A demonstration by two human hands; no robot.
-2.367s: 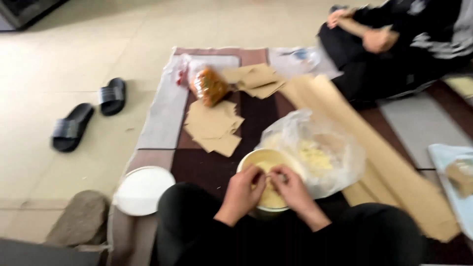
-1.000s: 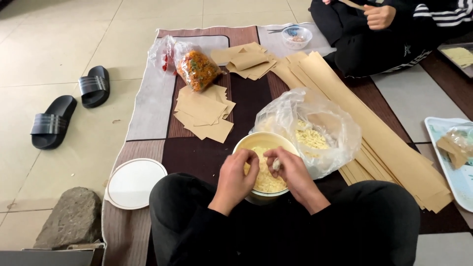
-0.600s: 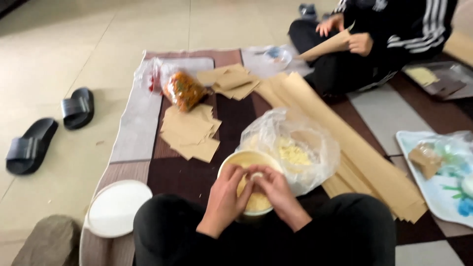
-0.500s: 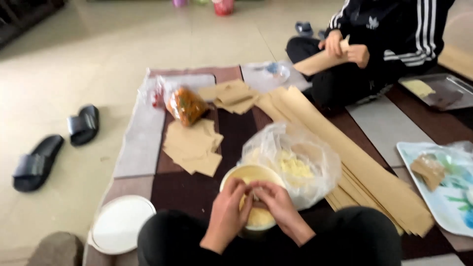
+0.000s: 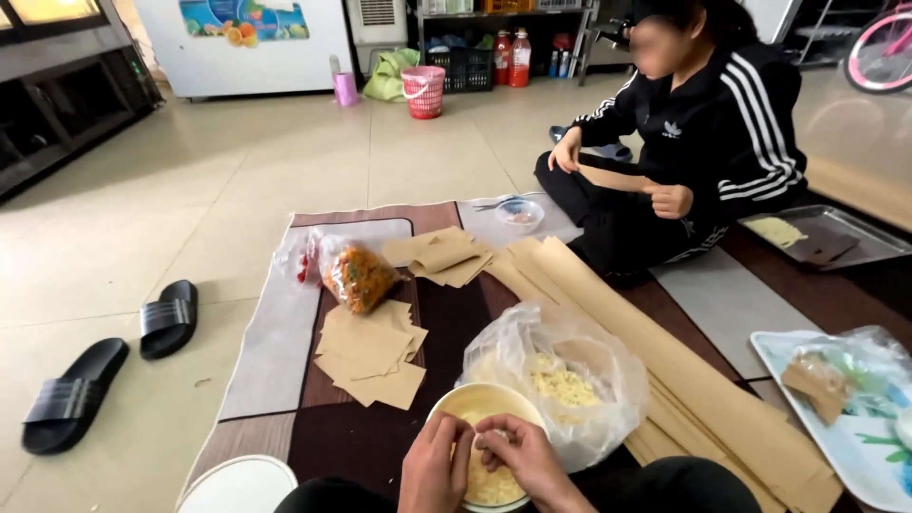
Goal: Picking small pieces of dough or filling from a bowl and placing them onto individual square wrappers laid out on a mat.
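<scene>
While both hands are working inside the bowl [image 5: 480,404], the left hand [image 5: 435,468] and right hand [image 5: 522,461] are meeting fingertip to fingertip over the pale yellow crumbly filling [image 5: 494,484], pinching a small portion of it between them. Grip state: both are clenching lightly on filling, not on the bowl itself. The bowl is sitting on the mat [image 5: 370,437] right in front of the person's knees.

Judgement for doing this well: keep the pinch low inside the rim so crumbs are falling back into the bowl, and keep pressure light, since this stuff looks loose and likely crumbles.

Just beside the bowl on the right, a clear plastic bag [image 5: 556,375] is lying open with more of the same filling. Up and left, a stack of brown paper squares [image 5: 369,351] is lying near, within reach. A white plate [image 5: 237,484] is sitting at the lower left. Across the mat, another person [image 5: 693,142] is handling brown paper, hands well apart from these.
</scene>
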